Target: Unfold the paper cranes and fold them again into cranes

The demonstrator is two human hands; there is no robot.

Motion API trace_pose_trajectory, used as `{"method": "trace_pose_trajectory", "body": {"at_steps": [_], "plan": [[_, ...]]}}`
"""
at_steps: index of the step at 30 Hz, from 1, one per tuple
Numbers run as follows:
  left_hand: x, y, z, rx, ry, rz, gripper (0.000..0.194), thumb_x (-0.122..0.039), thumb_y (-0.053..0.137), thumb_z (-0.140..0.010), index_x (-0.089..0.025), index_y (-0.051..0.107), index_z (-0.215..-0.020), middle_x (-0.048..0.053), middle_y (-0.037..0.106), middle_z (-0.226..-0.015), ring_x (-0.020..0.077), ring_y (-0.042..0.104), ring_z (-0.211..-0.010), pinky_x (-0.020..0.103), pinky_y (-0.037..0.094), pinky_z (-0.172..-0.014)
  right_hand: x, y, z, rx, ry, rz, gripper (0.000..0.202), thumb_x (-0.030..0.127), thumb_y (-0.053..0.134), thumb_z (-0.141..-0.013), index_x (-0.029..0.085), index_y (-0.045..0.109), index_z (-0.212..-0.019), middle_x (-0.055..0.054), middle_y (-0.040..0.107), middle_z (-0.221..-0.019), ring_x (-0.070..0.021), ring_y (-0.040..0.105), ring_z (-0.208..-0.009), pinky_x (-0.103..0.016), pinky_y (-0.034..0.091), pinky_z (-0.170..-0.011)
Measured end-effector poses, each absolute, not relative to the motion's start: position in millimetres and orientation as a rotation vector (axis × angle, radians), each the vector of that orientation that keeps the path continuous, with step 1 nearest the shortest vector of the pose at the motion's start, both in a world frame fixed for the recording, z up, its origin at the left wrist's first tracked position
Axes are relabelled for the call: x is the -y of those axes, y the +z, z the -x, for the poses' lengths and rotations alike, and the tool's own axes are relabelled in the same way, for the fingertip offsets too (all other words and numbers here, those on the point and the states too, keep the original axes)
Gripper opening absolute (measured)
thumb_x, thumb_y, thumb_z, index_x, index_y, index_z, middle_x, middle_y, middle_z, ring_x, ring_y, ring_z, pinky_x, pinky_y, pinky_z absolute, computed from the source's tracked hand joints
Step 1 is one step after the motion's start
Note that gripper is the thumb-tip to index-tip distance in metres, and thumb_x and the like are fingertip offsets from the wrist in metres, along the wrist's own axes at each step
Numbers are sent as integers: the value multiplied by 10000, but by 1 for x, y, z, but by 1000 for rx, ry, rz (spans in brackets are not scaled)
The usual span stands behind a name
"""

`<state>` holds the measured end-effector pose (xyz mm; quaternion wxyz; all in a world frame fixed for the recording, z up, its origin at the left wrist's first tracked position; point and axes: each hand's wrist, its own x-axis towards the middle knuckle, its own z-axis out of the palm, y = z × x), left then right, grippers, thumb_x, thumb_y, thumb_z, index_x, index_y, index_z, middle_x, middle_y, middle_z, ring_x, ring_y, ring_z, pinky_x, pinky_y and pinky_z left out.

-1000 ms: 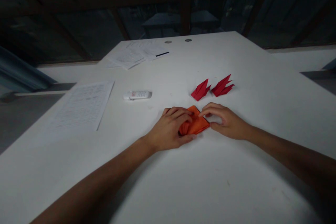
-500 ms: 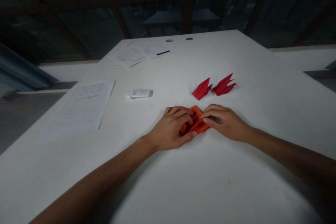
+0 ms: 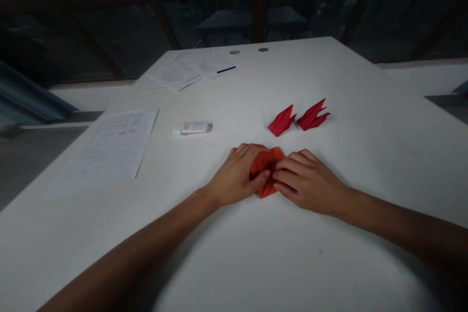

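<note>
A folded sheet of orange paper (image 3: 266,189), smaller than my hands, lies on the white table (image 3: 234,253) between them. My left hand (image 3: 238,175) is closed around its left side, the thumb resting over the front fold and the fingers curled behind. On the right side, the bent fingers of my right hand (image 3: 310,180) grip the paper's edge, partly covering it. The paper looks opened up in its middle, with darker folds inside. Just beyond my hands sit two red folded-paper figures (image 3: 281,121) with pointed tips, side by side.
Left of the hands lies a white remote control (image 3: 192,127) with small printed markings. A printed sheet (image 3: 113,141) is at the table's left edge, and more papers (image 3: 179,74) are spread at the far left. Two round discs (image 3: 263,49) are near the far edge, before dark windows.
My right hand has shifted slightly nearer to me and curled its fingers over the paper's right side. The orange paper has changed shape, its middle spread wider. My left fingers have moved back.
</note>
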<state>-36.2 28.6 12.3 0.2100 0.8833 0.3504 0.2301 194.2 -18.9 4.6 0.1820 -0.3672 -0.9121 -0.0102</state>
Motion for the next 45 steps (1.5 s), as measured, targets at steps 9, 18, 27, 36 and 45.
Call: {"method": "trace_pose_trajectory", "body": {"at_steps": [9,18,27,36,45], "plan": [[-56,21,58,-706,570,-2160,465,-15,487,-810,-219,655,-1193,77,685,-1242,197,641,-1157,383,530,-1000,19,8,-195,2546,17,1193,231,417,601,-978,199,656,-926,-80,687,-983,-277,595,-961,-442,444,-872],[-54,17,56,-630,596,-2335,202,-251,596,-971,-221,690,-1147,87,720,-1160,207,635,-1126,389,475,-1039,21,7,-193,2467,39,1251,210,393,636,-939,198,596,-872,-91,674,-918,-277,600,-909,-449,478,-849],[-45,24,50,-661,464,-2539,159,-278,562,-974,-199,693,-1019,78,698,-1106,228,596,-1078,399,442,-1030,21,4,-193,2442,50,1099,188,382,611,-961,202,645,-918,-91,727,-994,-280,650,-995,-507,455,-1038],[-43,12,47,-822,525,-2556,410,-231,570,-959,-221,527,-1367,84,666,-1211,243,583,-1090,420,452,-1014,29,0,-190,2482,-82,987,356,357,608,-963,204,642,-1283,-118,738,-1199,-311,661,-1114,-525,459,-1085],[-41,13,43,-866,513,-2617,248,-256,558,-971,-206,659,-1192,96,622,-1219,246,561,-1112,412,459,-1039,30,2,-189,2514,-49,1012,204,333,604,-970,219,730,-1083,-98,728,-1181,-318,613,-1166,-531,456,-1072]]}}
